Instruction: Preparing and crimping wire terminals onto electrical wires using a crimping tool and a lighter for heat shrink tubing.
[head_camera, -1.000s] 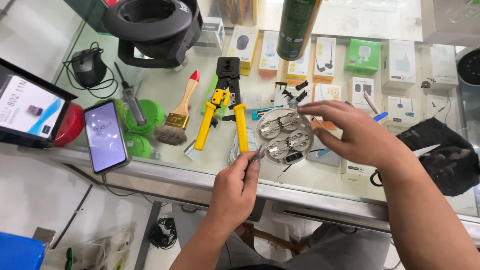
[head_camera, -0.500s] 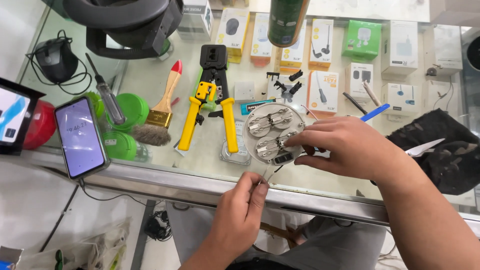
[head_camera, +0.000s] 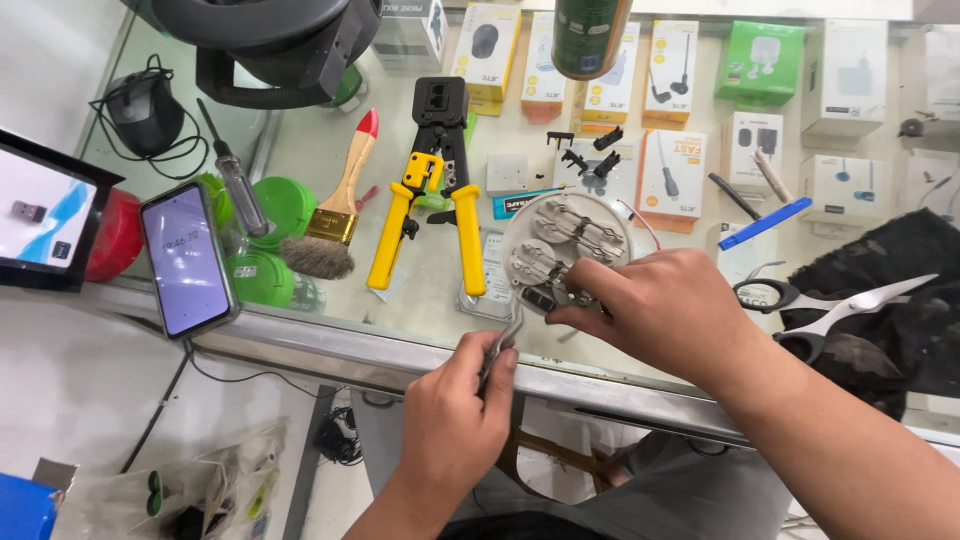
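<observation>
From the head view I see a round white disc (head_camera: 565, 245) lying on the glass counter (head_camera: 420, 300) near its front edge, just right of the crimper. It is pale plastic, flat and circular, with raised rounded pads, thin metal strips and small clips across its face; a red wire (head_camera: 645, 225) curls off its upper right rim. My right hand (head_camera: 655, 310) covers the disc's lower right part, fingers pinched narrow on a small dark piece at its lower edge. My left hand (head_camera: 455, 420) sits below the counter's metal edge, closed around grey metal tweezers (head_camera: 505, 340) whose tips point up at the disc's lower rim.

The crimper (head_camera: 435, 190) has glossy yellow handles and a black blocky head. Left of it lies a brush (head_camera: 340, 210) with a wooden handle, red tip, brass ferrule and coarse grey bristles. A screwdriver (head_camera: 232, 170) with a clear handle rests by green plastic lids (head_camera: 270, 240). A phone (head_camera: 187, 260) with a lit screen lies flat at the counter's left edge. To the right, steel scissors (head_camera: 835, 305) lie on a black cloth (head_camera: 900, 290), and a blue flat stick (head_camera: 765, 222) sits near them. Small cardboard boxes (head_camera: 670, 175) show under the glass.
</observation>
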